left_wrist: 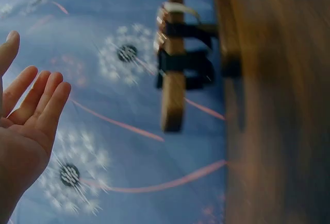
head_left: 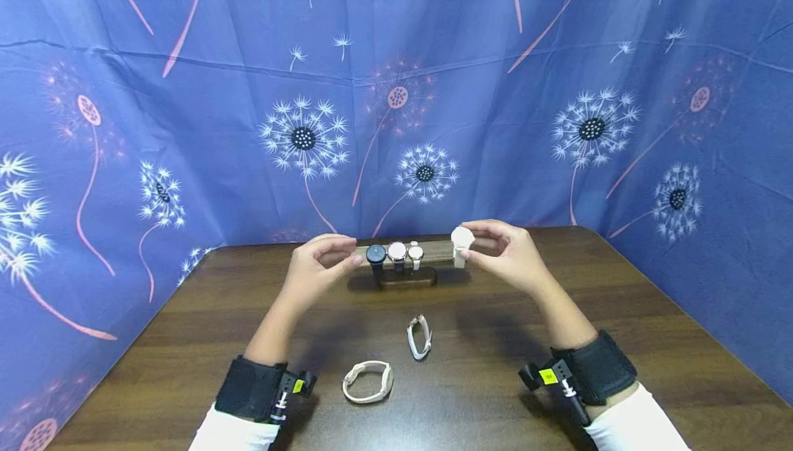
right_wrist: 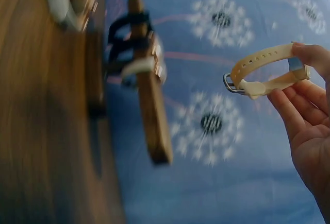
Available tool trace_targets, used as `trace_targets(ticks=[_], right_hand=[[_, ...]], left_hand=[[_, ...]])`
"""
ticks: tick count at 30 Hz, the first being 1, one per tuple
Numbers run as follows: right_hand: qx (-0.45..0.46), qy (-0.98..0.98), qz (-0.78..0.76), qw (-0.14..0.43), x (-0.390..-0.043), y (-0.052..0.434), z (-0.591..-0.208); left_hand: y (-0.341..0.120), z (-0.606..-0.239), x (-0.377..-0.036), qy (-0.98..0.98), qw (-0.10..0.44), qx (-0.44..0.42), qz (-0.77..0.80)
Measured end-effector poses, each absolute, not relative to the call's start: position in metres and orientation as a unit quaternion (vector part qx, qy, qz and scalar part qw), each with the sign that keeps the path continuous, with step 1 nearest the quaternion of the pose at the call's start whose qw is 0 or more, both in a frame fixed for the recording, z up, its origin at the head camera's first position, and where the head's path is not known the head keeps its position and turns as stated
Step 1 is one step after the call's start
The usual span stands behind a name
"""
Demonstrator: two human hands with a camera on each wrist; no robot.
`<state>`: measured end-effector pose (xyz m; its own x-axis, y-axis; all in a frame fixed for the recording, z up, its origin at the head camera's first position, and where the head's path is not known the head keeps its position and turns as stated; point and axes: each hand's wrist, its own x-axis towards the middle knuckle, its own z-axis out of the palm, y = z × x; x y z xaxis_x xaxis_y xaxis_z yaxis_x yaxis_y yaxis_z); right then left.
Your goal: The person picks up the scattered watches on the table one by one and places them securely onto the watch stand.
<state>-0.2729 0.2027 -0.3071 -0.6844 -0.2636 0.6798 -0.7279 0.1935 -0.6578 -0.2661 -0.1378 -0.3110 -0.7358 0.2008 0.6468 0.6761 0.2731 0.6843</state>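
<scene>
- The cream watch (head_left: 462, 239) is pinched in the fingers (right_wrist: 301, 113) of the right hand (head_left: 509, 255), raised off the tabletop (head_left: 619, 313) just off the right end of the wooden stand (head_left: 434, 253); the right wrist view shows its strap (right_wrist: 258, 69) looped, with a metal buckle at the free end, and clear of the bar
- The right thumb and fingertips curl round the case, so this hand grips the watch; the palm faces inward toward the stand
- The left hand (head_left: 316, 268) is at the left end of the stand's bar; in the head view its thumb and fingers bend toward the bar's tip; in the left wrist view the fingers (left_wrist: 41, 100) lie fairly straight and apart from the wood, holding nothing
- Three watches already hang side by side on the bar: a black watch (head_left: 375, 255) at the left, a pale-faced watch (head_left: 397, 253) in the middle, a small white watch (head_left: 416, 253) on the right; the stand sits on a dark base at the far middle of the tabletop
- Nearer the person, two more lie flat on the tabletop: a slim white watch (head_left: 419, 336) and a beige watch (head_left: 369, 381), well apart from both hands
- A blue dandelion-print cloth (head_left: 186, 127) hangs behind and at both sides
</scene>
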Motion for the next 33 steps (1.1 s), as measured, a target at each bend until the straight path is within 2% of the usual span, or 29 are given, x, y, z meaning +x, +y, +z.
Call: trace_targets(ticks=[5,21,28,33], right_hand=[[0.308,-0.765,0.521,0.219,-0.285,0.228,-0.316],[0.265,-0.811,0.472,0.222,-0.309,0.258,-0.339],[0.242,-0.822,0.477,0.195,-0.305,0.247,-0.330],[0.215,-0.822,0.500,0.166,-0.326,0.249,-0.348]], left_hand=[[-0.158,-0.320,-0.275,-0.794,0.193,-0.234,-0.528],[-0.180,-0.338,-0.311,-0.832,0.119,-0.187,-0.509],[-0.176,-0.345,-0.333,-0.784,0.014,-0.084,-0.615],[-0.163,-0.350,-0.343,-0.734,-0.035,-0.002,-0.678]])
